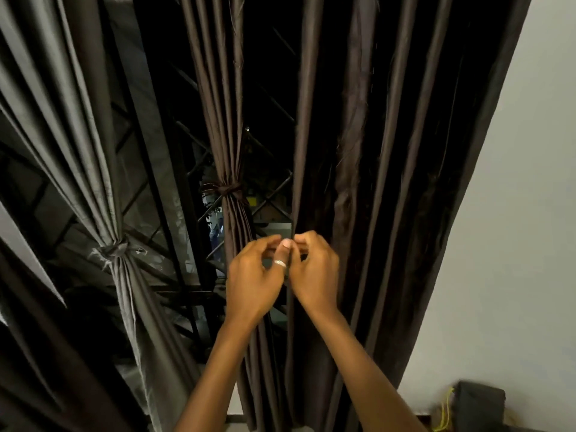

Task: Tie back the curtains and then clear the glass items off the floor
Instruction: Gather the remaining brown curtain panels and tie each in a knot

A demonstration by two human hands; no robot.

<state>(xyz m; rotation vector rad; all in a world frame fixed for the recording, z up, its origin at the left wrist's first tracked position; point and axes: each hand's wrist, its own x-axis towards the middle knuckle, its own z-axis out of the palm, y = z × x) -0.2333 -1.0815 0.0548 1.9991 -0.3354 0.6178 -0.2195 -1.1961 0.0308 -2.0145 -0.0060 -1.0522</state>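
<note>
Dark brown curtains hang before a barred window. The left curtain (93, 157) is gathered by a knot (113, 249). A narrow middle curtain (223, 120) is cinched by a tie (226, 191). The wide right curtain (389, 182) hangs loose. My left hand (254, 277), with a ring on its thumb, and my right hand (314, 269) meet at that curtain's left edge. Both pinch the fabric edge between their fingertips. No glass items are in view.
Black window bars (187, 135) with diagonal lattice stand behind the curtains, dark outside. A pale wall (514, 244) runs down the right. At the bottom right sits a dark box-like object (480, 400) with a yellow-green cord (447, 410) beside it.
</note>
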